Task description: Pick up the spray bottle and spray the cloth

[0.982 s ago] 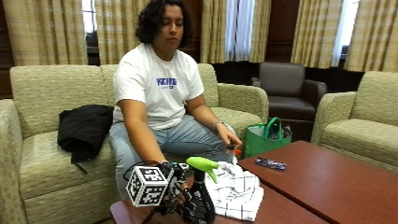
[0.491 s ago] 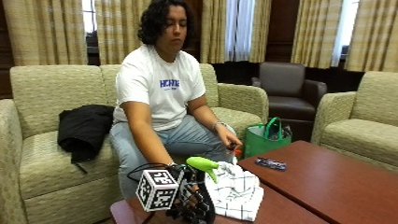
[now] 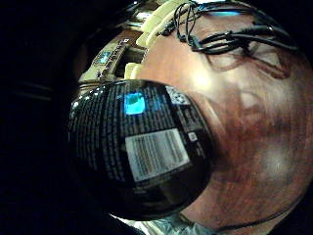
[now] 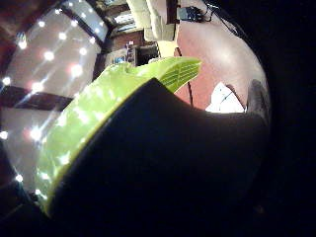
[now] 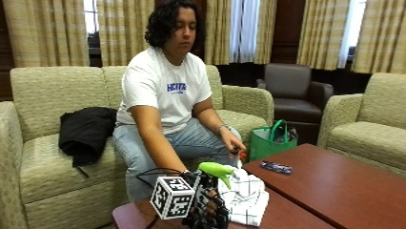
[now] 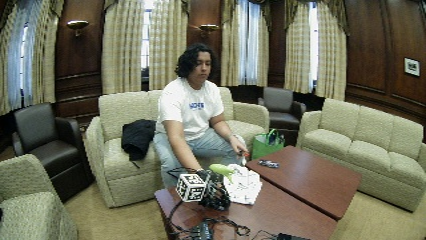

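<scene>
A: Where's the spray bottle [image 5: 214,183] sitting?

B: In the gloved right hand [image 5: 207,211], low over the bench [image 5: 329,183]. Fingers are wrapping the dark body, green trigger head poking out toward the cloth [image 5: 246,199].

A: Cloth location?

B: White checked one, lying bunched on the bench edge just beside the bottle (nozzle is nearly touching it in the outside view).

A: Other hand?

B: Bare hand [image 5: 234,146] is hanging near the person's knee, not helping.

A: Tips for the step?

B: I'd say nozzle is already pointing cloth-ward, so they're needing a finger on the trigger, keeping the bottle upright and aiming at the cloth's middle, not past it onto the wood.
</scene>
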